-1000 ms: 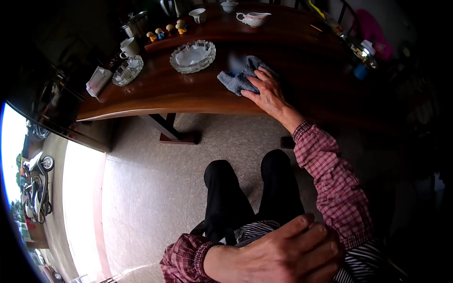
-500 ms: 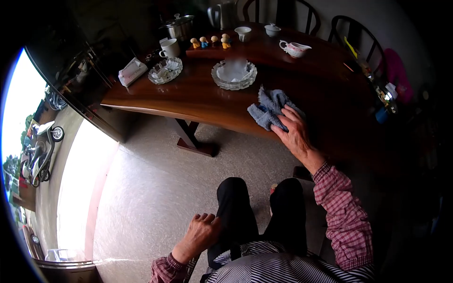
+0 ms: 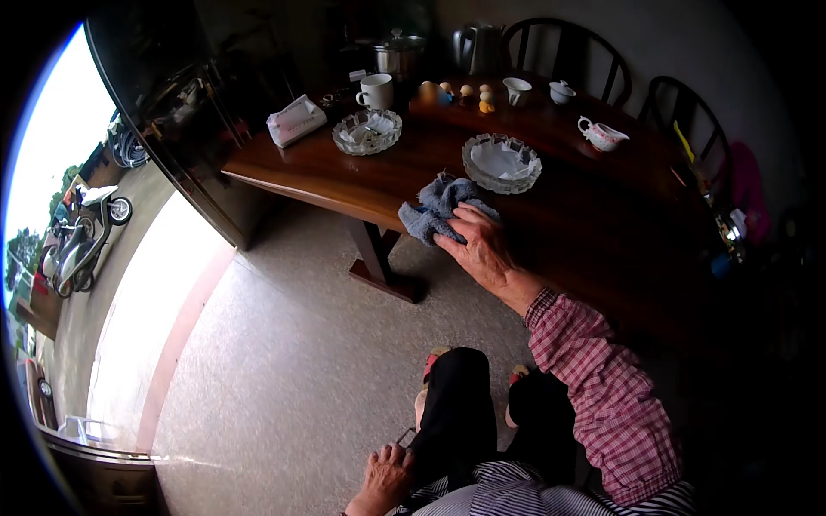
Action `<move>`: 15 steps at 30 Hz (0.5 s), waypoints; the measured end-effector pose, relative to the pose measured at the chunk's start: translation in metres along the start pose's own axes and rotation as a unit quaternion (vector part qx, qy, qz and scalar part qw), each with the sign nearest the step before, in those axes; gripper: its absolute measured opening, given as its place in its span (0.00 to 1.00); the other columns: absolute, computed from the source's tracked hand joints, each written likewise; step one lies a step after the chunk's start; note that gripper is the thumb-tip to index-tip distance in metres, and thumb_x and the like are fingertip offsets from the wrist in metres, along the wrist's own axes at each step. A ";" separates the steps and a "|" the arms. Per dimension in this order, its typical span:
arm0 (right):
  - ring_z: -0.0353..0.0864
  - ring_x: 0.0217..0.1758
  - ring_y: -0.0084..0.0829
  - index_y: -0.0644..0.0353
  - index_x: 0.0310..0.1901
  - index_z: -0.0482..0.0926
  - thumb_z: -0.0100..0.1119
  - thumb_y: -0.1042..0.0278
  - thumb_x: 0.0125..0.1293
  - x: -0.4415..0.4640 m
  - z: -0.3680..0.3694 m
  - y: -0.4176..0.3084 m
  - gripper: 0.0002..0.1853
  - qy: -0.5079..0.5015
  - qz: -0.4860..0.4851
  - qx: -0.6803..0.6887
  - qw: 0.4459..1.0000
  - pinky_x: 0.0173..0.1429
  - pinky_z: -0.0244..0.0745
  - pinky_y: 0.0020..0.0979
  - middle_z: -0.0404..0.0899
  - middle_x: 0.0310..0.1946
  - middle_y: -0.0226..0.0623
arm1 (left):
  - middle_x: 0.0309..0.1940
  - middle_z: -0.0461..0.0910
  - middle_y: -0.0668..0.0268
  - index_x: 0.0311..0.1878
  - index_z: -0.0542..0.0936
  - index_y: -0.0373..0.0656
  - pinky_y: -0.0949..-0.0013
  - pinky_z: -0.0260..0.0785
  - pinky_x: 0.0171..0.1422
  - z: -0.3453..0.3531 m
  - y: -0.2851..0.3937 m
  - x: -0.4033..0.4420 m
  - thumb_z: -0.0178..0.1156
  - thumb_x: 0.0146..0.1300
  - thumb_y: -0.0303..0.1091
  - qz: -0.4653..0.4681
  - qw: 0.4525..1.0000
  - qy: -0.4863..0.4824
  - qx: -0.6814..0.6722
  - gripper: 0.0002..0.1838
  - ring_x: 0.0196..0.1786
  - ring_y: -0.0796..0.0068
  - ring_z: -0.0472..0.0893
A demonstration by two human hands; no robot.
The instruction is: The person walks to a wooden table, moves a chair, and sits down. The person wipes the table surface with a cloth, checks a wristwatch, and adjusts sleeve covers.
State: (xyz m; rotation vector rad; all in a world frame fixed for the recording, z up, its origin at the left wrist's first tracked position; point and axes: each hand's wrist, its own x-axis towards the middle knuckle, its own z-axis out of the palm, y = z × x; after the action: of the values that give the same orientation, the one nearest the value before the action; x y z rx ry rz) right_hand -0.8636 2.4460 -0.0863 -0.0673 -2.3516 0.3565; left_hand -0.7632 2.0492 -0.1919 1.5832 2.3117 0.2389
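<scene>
My right hand (image 3: 486, 249) is closed on a crumpled blue-grey cloth (image 3: 439, 206), pressed on the front edge area of the dark wooden table (image 3: 301, 181). Just behind the cloth stands a glass ashtray (image 3: 502, 163) with white paper in it. My left hand (image 3: 385, 477) rests low beside my thigh, its fingers bent slightly apart, with nothing visible in them. The undersides of those fingers are hidden.
Left on the table are a tissue pack (image 3: 296, 120), a second glass ashtray (image 3: 367, 132) and a white mug (image 3: 375, 91). Farther back stand small figurines (image 3: 486, 96), a white cup (image 3: 516, 90), a lidded bowl (image 3: 562, 92) and a small pitcher (image 3: 602, 135). Chairs (image 3: 619, 77) line the far side.
My right hand has slid the cloth leftward along the table's front edge. The view has shifted, so the table things appear farther right. My left hand stays low by my thigh.
</scene>
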 end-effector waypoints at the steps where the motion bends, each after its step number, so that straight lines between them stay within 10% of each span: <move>1: 0.78 0.54 0.47 0.67 0.39 0.83 0.67 0.65 0.58 0.010 0.007 -0.003 0.14 0.000 -0.004 -0.001 1.000 0.59 0.73 0.40 0.81 0.43 0.48 | 0.48 0.73 0.58 0.54 0.72 0.42 0.56 0.66 0.50 0.003 -0.003 -0.002 0.60 0.55 0.36 -0.001 1.000 0.004 -0.001 0.23 0.51 0.59 0.73; 15: 0.61 0.70 0.56 0.66 0.56 0.78 0.66 0.53 0.61 0.065 0.084 -0.026 0.28 -0.047 0.041 -0.077 0.995 0.72 0.61 0.47 0.68 0.61 0.60 | 0.49 0.75 0.56 0.56 0.72 0.41 0.57 0.70 0.51 -0.023 -0.018 -0.025 0.55 0.62 0.34 -0.057 0.992 -0.090 -0.070 0.19 0.53 0.59 0.75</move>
State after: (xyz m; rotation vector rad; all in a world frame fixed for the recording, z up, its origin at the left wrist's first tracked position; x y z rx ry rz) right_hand -0.9666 2.4107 -0.0927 -0.2257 -2.4718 0.2210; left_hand -0.7785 2.0202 -0.1720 1.3425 2.1863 0.2165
